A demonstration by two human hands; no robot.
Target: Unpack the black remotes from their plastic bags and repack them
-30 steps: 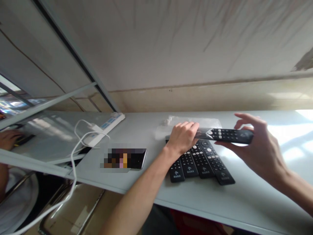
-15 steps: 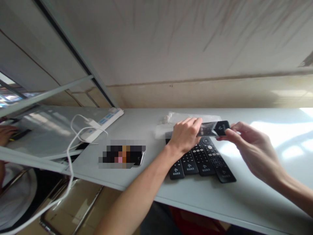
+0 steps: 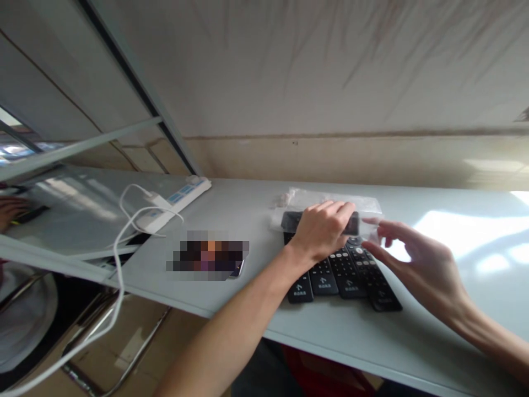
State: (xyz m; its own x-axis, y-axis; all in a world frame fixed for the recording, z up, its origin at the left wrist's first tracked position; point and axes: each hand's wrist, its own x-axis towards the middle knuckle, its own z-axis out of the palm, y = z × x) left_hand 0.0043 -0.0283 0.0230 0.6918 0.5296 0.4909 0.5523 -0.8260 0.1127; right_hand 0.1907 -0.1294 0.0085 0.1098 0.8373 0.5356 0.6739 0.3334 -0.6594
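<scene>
A black remote control point(image 3: 352, 225) lies inside a clear plastic bag point(image 3: 374, 234), across the upper ends of other remotes. Closed over the middle of this bagged remote, my left hand point(image 3: 324, 229) hides much of it. My right hand point(image 3: 417, 256) is beside the bag's right end, thumb and fingers apart, with nothing seen between them; whether a fingertip touches the plastic I cannot tell. Beneath both hands, several black remotes point(image 3: 349, 284) lie side by side in a slight fan on the table. More clear plastic bags point(image 3: 343, 201) lie flat just behind.
On the grey table point(image 3: 231, 204), a phone point(image 3: 237, 268) with a blurred screen lies to the left. Behind it sits a white power strip point(image 3: 190, 193) with a plugged-in white cable point(image 3: 118, 270). Another person's hand point(image 3: 11, 212) shows at the far left, past a metal frame.
The remote has slid left, deeper into the plastic bag, under my left hand. My right hand has let go of its end, and its fingers have spread apart.
</scene>
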